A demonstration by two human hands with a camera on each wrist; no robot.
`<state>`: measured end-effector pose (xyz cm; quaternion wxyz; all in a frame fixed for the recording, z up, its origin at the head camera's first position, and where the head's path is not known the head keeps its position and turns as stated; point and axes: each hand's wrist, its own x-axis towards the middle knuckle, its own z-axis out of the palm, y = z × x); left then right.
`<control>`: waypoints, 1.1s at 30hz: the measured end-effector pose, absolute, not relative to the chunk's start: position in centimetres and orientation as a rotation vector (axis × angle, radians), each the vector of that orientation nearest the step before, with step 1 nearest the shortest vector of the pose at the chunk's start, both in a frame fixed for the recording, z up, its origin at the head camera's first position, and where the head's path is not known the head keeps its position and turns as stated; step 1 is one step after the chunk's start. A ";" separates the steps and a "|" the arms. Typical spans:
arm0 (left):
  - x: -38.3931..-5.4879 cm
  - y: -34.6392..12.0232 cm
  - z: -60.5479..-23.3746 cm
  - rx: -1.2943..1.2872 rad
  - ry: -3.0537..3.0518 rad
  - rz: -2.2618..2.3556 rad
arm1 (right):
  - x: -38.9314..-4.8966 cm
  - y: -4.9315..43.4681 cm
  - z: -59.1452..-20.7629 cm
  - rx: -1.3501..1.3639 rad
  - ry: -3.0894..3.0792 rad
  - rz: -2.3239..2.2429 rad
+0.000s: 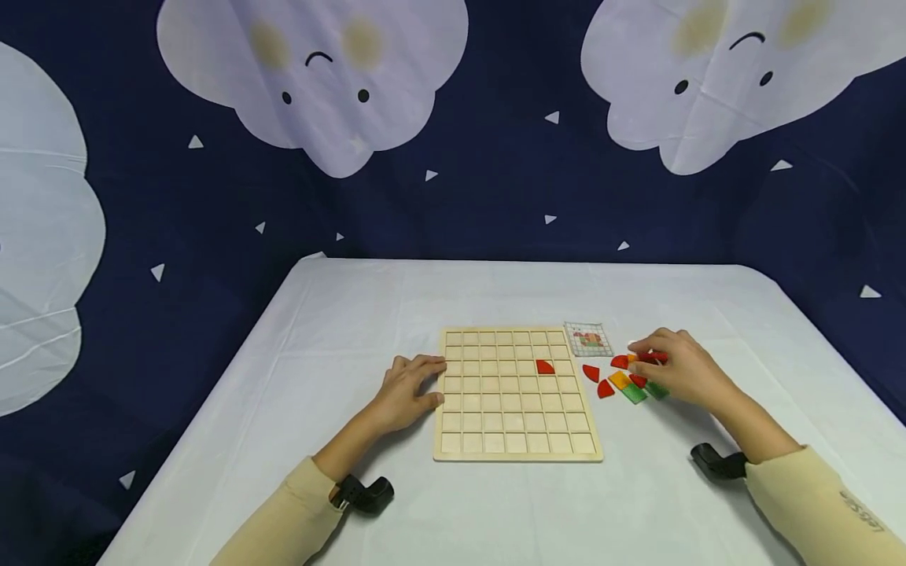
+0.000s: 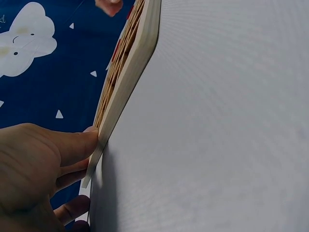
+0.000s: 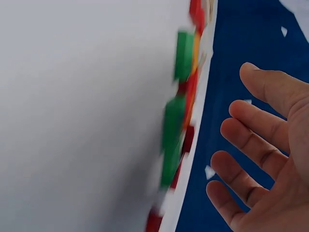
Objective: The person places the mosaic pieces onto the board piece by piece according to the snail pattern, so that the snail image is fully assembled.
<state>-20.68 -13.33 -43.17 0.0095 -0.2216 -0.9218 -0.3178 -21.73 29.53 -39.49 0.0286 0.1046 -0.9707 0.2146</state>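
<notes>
A light wooden grid board (image 1: pixel 493 402) lies flat on the table, with one red quarter-round tile (image 1: pixel 544 367) in a cell at its upper right. My left hand (image 1: pixel 403 397) rests at the board's left edge; its thumb (image 2: pixel 77 146) touches the rim in the left wrist view. To the right of the board, my right hand (image 1: pixel 675 368) hovers over a loose group of tiles. In the right wrist view its fingers are spread and hold nothing. Red tiles (image 1: pixel 605 389), an orange tile (image 1: pixel 619 380) and green tiles (image 1: pixel 635 393) lie around and partly under that hand.
A small card (image 1: pixel 589 340) printed with a grid and a coloured picture lies beside the board's upper right corner. The white-covered table (image 1: pixel 382 299) ends at a dark blue cloth (image 1: pixel 495 212) with clouds and triangles behind it.
</notes>
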 end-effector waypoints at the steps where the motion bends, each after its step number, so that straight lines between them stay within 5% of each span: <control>1: -20.7 -13.3 -43.2 -0.697 -2.874 -0.992 | -21.6 30.1 -39.6 0.299 -3.002 0.662; 33: -20.8 -13.3 -43.1 -0.701 -2.896 -0.950 | -19.4 37.3 -41.5 0.323 -3.015 0.555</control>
